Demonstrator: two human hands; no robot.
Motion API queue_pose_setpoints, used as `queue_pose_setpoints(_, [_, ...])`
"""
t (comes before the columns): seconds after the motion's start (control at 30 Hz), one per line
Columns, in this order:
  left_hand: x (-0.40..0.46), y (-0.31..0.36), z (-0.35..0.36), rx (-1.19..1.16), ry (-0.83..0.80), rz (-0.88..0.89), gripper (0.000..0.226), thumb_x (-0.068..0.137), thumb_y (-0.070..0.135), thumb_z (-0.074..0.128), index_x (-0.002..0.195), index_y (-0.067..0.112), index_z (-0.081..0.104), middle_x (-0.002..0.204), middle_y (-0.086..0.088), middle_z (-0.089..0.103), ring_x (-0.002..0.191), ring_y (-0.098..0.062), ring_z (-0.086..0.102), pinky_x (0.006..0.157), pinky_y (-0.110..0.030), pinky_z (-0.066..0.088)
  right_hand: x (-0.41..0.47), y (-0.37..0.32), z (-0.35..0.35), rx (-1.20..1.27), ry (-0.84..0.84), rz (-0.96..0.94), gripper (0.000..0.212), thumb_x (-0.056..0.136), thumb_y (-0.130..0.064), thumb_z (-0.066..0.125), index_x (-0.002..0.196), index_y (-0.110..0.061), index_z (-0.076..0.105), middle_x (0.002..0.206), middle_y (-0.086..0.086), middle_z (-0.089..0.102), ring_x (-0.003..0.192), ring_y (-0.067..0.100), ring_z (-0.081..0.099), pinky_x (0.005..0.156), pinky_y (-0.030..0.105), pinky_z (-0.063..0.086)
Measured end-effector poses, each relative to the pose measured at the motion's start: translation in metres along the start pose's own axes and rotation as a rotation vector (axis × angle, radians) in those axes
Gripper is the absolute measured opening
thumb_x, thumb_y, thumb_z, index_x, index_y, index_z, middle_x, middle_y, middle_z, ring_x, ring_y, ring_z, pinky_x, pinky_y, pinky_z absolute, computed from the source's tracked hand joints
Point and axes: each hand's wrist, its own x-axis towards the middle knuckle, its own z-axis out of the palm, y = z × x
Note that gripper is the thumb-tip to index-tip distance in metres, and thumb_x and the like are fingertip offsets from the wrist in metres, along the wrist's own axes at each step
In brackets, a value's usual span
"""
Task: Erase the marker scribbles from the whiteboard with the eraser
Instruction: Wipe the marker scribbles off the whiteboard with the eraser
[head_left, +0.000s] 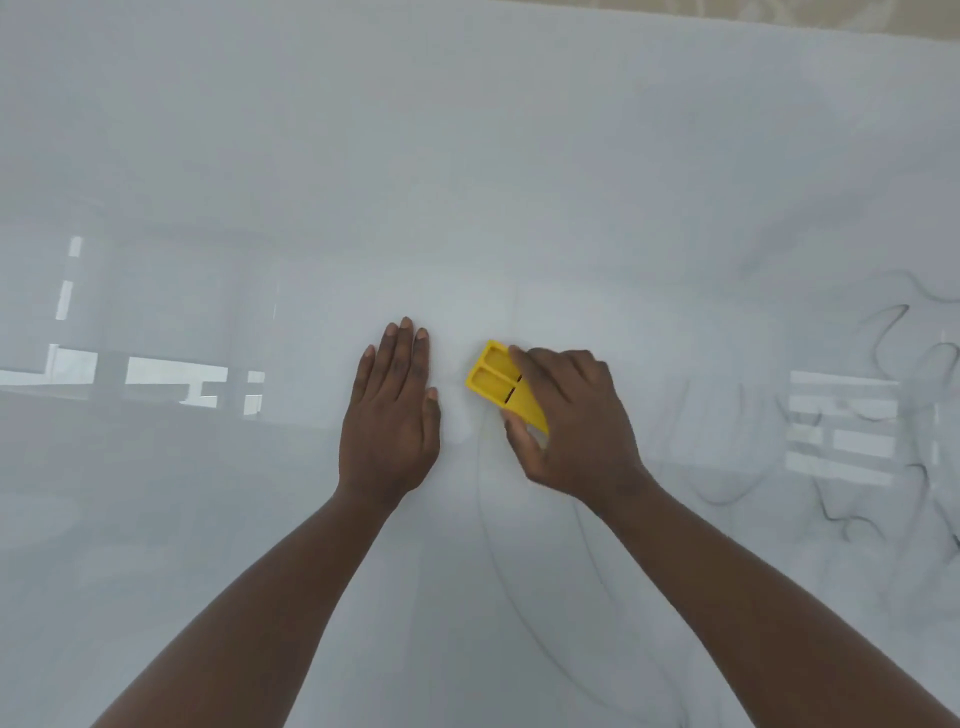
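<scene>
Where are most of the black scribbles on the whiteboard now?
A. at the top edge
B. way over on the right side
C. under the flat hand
B: the dark marker scribbles sit at the whiteboard's right side, beyond the right hand gripping the yellow eraser.

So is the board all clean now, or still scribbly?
Still scribbly. The whiteboard keeps dark marker scribbles on its right side, beyond the yellow eraser held in the right hand.

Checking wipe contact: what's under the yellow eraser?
The whiteboard. The yellow eraser lies on it, gripped by the right hand. Any marker scribbles beneath are covered; faint lines continue below.
</scene>
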Motion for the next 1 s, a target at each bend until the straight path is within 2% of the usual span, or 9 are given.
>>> queue_pose_setpoints(0.17, [-0.007,-0.001,0.000,0.023,-0.008,-0.016,0.061,0.099,0.021,0.031,0.157,0.001,0.026,0.166,-0.016,0.023,0.156,-0.027,0.017,0.128,-0.048,0.018,-0.072,-0.027,0.004,0.100,-0.148,-0.266,0.051,0.089,-0.033,0.059,0.131,-0.005,0.058,0.119,0.011,0.064,0.095,0.033,0.057,0.083,0.040,0.048])
queue_pose_setpoints(0.33, [-0.017,0.013,0.001,0.035,-0.030,-0.048,0.063,0.099,0.024,0.030,0.156,-0.002,0.024,0.166,-0.019,0.020,0.156,-0.029,0.015,0.128,-0.049,0.016,-0.149,-0.038,-0.002,0.173,-0.322,-0.414,0.048,0.090,-0.036,0.058,0.130,-0.011,0.057,0.116,0.003,0.063,0.093,0.025,0.057,0.081,0.036,0.048])
queue_pose_setpoints(0.53, [-0.015,0.042,0.008,0.011,-0.055,0.027,0.065,0.099,0.023,0.037,0.157,-0.001,0.020,0.167,-0.019,0.017,0.157,-0.029,0.012,0.129,-0.048,0.014,-0.235,-0.007,-0.039,0.153,-0.596,-0.579,0.045,0.093,-0.043,0.051,0.132,-0.020,0.055,0.115,-0.007,0.060,0.095,0.018,0.055,0.083,0.031,0.048])
queue_pose_setpoints(0.67, [-0.010,0.064,0.018,-0.004,-0.061,0.060,0.066,0.099,0.026,0.035,0.158,-0.001,0.019,0.167,-0.019,0.016,0.157,-0.029,0.011,0.129,-0.047,0.012,-0.273,0.024,-0.078,0.109,-0.688,-0.609,0.042,0.091,-0.042,0.055,0.128,-0.023,0.056,0.111,-0.008,0.061,0.094,0.018,0.059,0.084,0.031,0.050])
queue_pose_setpoints(0.83, [-0.004,0.077,0.029,0.028,-0.030,0.055,0.066,0.099,0.026,0.037,0.157,0.000,0.020,0.167,-0.019,0.018,0.157,-0.029,0.013,0.129,-0.047,0.013,-0.283,0.049,-0.098,-0.011,-0.709,-0.650,0.045,0.091,-0.039,0.055,0.131,-0.019,0.054,0.115,-0.004,0.063,0.098,0.019,0.062,0.084,0.032,0.054])
queue_pose_setpoints(1.0, [-0.004,0.078,0.029,0.063,-0.034,0.058,0.065,0.099,0.026,0.035,0.158,0.001,0.021,0.167,-0.018,0.019,0.157,-0.029,0.014,0.129,-0.048,0.013,-0.220,0.031,-0.059,-0.028,-0.468,-0.478,0.046,0.096,-0.039,0.052,0.133,-0.012,0.053,0.116,0.003,0.064,0.099,0.024,0.057,0.081,0.035,0.046])
